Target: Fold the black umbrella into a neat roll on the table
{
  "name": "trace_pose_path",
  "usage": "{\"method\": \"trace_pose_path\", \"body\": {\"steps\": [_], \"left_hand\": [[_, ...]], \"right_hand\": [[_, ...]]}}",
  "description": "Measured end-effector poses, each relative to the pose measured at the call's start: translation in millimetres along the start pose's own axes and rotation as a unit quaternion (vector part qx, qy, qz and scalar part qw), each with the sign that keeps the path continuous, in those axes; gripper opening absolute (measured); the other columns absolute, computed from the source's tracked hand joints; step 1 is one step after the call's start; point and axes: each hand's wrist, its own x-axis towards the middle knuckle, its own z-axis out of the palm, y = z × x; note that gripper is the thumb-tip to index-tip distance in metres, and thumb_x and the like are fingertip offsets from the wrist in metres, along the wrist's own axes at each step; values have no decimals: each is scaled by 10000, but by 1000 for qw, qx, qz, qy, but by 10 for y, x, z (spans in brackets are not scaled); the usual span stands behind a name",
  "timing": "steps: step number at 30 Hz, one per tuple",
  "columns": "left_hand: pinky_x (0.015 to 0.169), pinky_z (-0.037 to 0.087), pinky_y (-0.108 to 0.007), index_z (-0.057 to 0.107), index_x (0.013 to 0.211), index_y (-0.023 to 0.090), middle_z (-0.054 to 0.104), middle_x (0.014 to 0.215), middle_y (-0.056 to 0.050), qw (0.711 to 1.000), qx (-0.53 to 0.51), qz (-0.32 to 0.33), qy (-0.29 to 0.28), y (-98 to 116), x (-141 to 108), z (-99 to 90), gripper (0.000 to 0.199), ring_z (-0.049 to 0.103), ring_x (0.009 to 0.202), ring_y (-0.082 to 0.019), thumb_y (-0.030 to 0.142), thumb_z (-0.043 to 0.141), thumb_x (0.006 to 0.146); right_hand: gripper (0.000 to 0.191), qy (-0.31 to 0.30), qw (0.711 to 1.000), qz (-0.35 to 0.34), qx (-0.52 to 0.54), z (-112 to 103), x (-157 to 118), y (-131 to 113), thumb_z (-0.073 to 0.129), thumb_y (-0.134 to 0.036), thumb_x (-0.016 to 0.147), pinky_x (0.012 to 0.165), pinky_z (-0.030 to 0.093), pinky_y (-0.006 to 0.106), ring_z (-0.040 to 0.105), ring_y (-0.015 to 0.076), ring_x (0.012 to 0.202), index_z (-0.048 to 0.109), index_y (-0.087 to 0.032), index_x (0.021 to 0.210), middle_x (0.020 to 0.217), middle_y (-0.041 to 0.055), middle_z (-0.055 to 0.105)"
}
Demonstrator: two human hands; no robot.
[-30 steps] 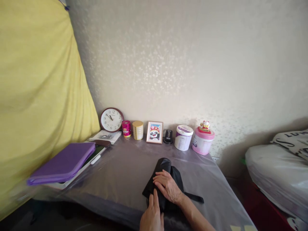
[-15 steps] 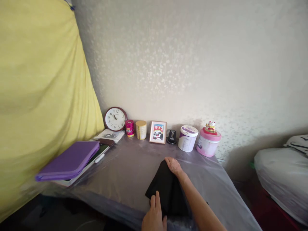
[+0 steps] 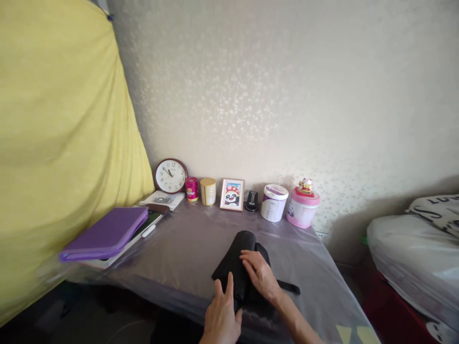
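Plastic-sheeted surface (image 3: 172, 253), lower centre of frame: folded black cloth (image 3: 233, 267) is laid with its long axis running away from the viewer, a strap (image 3: 289, 286) extending rightward. Right grip (image 3: 260, 276) is spread flat upon it, unpinched; left grip (image 3: 221, 317), also spread, is held nearer, against its near-left edge.

Black cloth (image 3: 231, 267) lies near, on the grey surface (image 3: 172, 258) — yellow fabric (image 3: 60, 143) to the left, a purple folder (image 3: 103, 234) beside it, cream wallpaper (image 3: 229, 95) patterned with pale flowers.
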Motion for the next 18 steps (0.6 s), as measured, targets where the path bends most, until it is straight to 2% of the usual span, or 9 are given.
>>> {"method": "trace_pose_path", "body": {"steps": [2,4,7,11,13,15,17,18], "left_hand": [[807,415,-334,83,1379,232,359,1313,-196,1000,3,-1,-11,-3,-2,-8,800,566,987,-251,166,523,714],[785,419,-340,39,1381,220,520,1159,-162,1000,-12,6,-28,-17,2,-1,822,589,931,-245,148,514,713],[756,422,-322,14,1381,192,632,924,-111,997,-71,24,-32,-68,17,26,790,607,871,-222,143,469,737],[650,438,-257,49,1382,205,642,807,-48,983,-181,21,-33,-155,22,4,767,615,648,-147,145,445,729],[537,432,-234,37,1383,211,638,839,-50,970,-235,17,-59,-180,2,-67,772,568,485,-108,158,430,721],[423,400,-223,6,1382,234,619,952,-81,954,-289,15,-82,-179,-46,-193,781,503,379,-78,178,410,716],[366,373,-210,-19,1378,260,582,1054,-94,931,-353,26,-91,-149,-133,-376,810,473,357,-59,198,421,700],[374,375,-195,-9,1378,261,585,1043,-76,918,-382,48,-98,-126,-190,-485,831,478,379,-52,205,448,686]], "right_hand": [[280,-28,998,-37,-30,97,26,-42,382,-233,875,962,370,378,479,187,1119,600,-223,1050,1142,61,592],[289,-7,998,-23,-59,154,89,33,382,-214,867,965,361,417,466,204,1136,597,-212,1061,1158,73,584],[273,43,997,39,-56,135,161,266,410,-241,841,947,373,434,501,224,1090,619,-183,1006,1147,103,585],[266,98,984,145,40,-45,81,589,438,-332,795,903,410,417,564,228,983,636,-189,901,1032,94,637],[303,120,964,210,105,-165,-10,722,451,-395,765,870,430,411,590,234,922,634,-182,878,944,92,662],[362,148,934,273,175,-282,-91,820,494,-463,709,834,448,412,601,253,895,633,-163,857,897,105,668],[418,171,896,316,260,-377,-139,865,552,-508,647,798,464,404,603,271,904,630,-152,852,914,118,666],[441,173,878,326,305,-412,-148,862,573,-520,628,777,473,395,605,274,905,627,-150,861,929,119,664]]}}
